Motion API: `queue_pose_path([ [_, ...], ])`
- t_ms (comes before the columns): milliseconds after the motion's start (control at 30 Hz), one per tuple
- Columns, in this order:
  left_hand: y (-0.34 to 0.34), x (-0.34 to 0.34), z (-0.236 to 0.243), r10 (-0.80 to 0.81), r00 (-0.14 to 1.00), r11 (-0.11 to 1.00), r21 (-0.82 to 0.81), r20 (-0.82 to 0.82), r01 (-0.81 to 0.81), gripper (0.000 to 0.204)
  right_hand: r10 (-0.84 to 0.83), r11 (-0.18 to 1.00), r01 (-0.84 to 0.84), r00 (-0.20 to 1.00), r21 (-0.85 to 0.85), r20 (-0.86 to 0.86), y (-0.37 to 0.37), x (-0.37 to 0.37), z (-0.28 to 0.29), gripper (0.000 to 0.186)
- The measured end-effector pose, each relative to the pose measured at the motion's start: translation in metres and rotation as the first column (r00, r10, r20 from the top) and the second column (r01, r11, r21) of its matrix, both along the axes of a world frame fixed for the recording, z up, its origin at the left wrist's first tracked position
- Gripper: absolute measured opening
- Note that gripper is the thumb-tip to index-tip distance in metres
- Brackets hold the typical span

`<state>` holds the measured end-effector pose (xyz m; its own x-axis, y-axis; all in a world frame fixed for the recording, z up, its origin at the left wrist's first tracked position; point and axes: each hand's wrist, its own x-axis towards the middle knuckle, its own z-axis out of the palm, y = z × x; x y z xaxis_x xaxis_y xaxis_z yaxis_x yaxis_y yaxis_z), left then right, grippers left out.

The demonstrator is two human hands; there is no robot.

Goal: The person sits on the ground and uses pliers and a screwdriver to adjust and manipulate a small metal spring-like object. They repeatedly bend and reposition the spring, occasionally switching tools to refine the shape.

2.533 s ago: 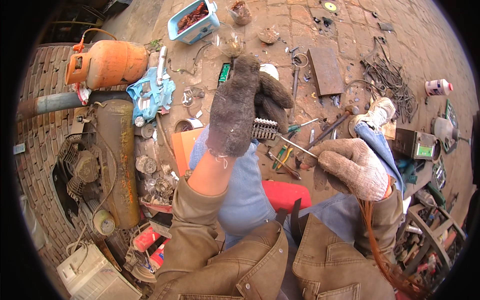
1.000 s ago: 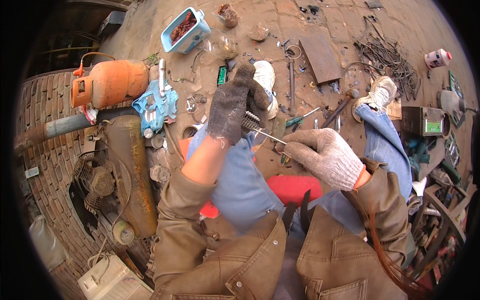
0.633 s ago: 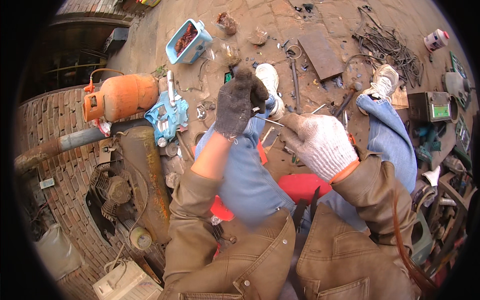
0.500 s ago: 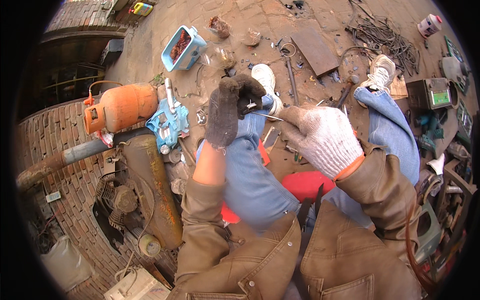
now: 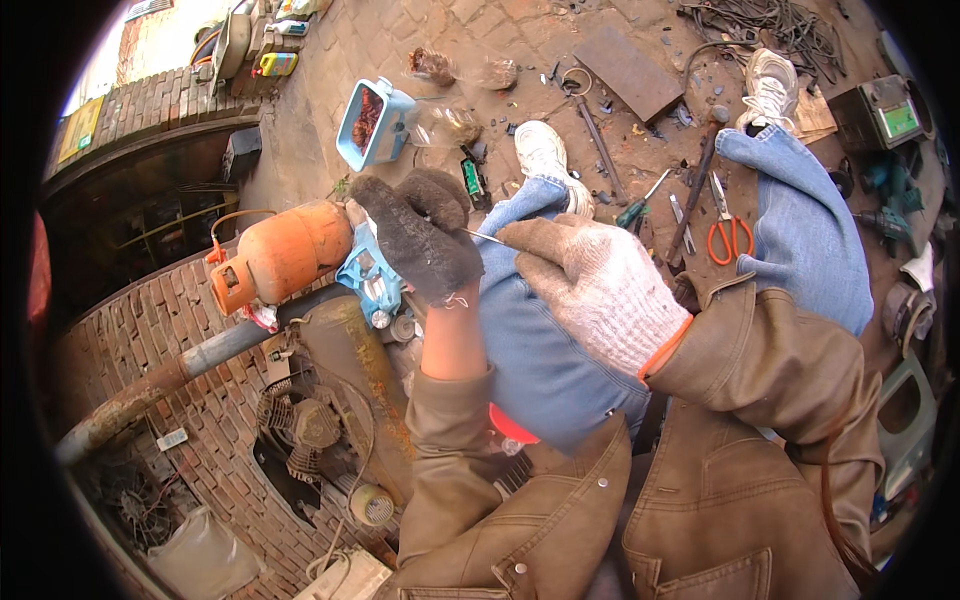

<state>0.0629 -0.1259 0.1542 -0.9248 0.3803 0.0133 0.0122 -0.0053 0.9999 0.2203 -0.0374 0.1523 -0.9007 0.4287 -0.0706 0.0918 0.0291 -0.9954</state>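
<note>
My left hand (image 5: 418, 235), in a dark, dirty work glove, is closed with its fingers curled in front of me above my left knee. Whatever lies inside its grip is hidden by the glove. My right hand (image 5: 602, 285), in a whitish knit glove with an orange cuff and soiled fingertips, pinches a thin metal rod (image 5: 487, 237). The rod runs leftward from the right fingertips to the left glove; its far end is hidden there. Below the hands are my jeans, and a red thing (image 5: 514, 426) shows under my left thigh.
On the ground ahead lie orange-handled scissors (image 5: 729, 236), a screwdriver (image 5: 640, 203), a hammer (image 5: 697, 175) and a rusty metal plate (image 5: 628, 72). To the left are an orange gas cylinder (image 5: 290, 255), a light-blue tub (image 5: 395, 125) and a rusty tank (image 5: 352, 375). A battery (image 5: 878, 112) stands at right.
The view has swung, so the scissors and screwdriver now show. My left hand has turned, hiding the small metal piece seen in it before. My right hand keeps its pinch on the rod.
</note>
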Motion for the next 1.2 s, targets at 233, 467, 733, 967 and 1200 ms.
queue_pose_path([
  [233,0.007,0.0,0.002,0.217,0.971,0.959,0.163,0.096,-0.23,0.069,-0.144,0.942,0.183,0.977,0.279,-0.155,-0.028,-0.005,-0.019,0.033],
  [467,0.015,-0.007,0.007,0.138,0.941,0.971,0.146,0.308,-0.19,0.069,-0.11,0.933,0.148,0.985,0.328,-0.13,-0.021,-0.01,-0.011,0.035],
  [733,0.0,0.004,0.01,-0.441,0.891,0.798,-0.409,0.105,0.443,0.034,0.0,0.641,0.01,1.0,0.767,-0.013,0.055,-0.007,0.003,0.018],
  [967,-0.012,-0.022,-0.003,-0.226,0.891,0.972,0.026,0.394,0.234,0.037,0.217,0.59,-0.019,0.967,0.807,-0.136,0.07,0.034,0.056,0.016],
  [1200,0.0,-0.011,-0.016,-0.585,0.562,0.801,0.527,0.584,0.286,0.054,0.384,0.74,-0.181,0.904,0.648,-0.187,0.028,0.039,0.086,0.018],
])
